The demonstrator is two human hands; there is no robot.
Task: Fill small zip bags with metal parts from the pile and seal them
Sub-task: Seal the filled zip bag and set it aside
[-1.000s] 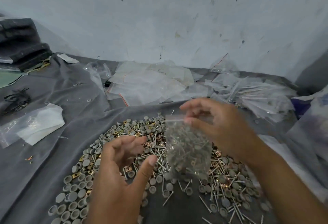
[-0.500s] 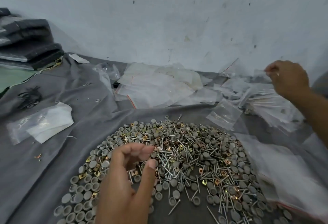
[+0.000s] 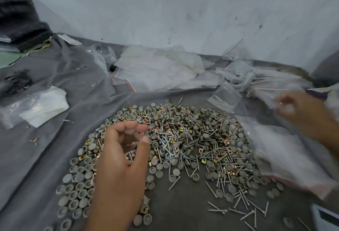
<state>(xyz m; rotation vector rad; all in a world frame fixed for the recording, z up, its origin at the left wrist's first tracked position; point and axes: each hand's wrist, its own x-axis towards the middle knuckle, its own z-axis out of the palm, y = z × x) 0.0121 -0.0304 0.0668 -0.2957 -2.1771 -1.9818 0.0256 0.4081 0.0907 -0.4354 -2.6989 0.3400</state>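
Surface: a grey cloth (image 3: pixel 55 150) is spread over the work area, creased into long folds at the left and lying flatter under the parts.
Wall: a pale, scuffed wall (image 3: pixel 183 10) with dark specks is seen behind the cloth, meeting it along the far edge.
Pile of metal parts (image 3: pixel 192 142): screws, round grey caps and small brass-coloured square clips are heaped at the centre of the cloth; caps are spread in rows toward the near left, loose screws are scattered at the near right.
Left hand (image 3: pixel 121 159): it is held just above the left side of the pile, fingers curled and thumb close to the fingertips; whether anything is pinched between them cannot be told.
Right hand (image 3: pixel 302 115): it is blurred, at the far right above the cloth, well apart from the left hand; the fingers are seen loosely bent near clear plastic, and a grip cannot be told.
Empty zip bags (image 3: pixel 159 69): a loose heap of clear bags with red seal lines is laid at the far side of the cloth, against the wall.
Single small bag (image 3: pixel 224 96): one clear bag is laid flat just beyond the pile, near the right hand.
Large clear bag (image 3: pixel 286 150): it is spread over the right edge of the pile.
Left edge: a clear bag with white sheets (image 3: pixel 36 108) is laid on the cloth; dark folded items (image 3: pixel 20 23) are stacked in the far left corner.
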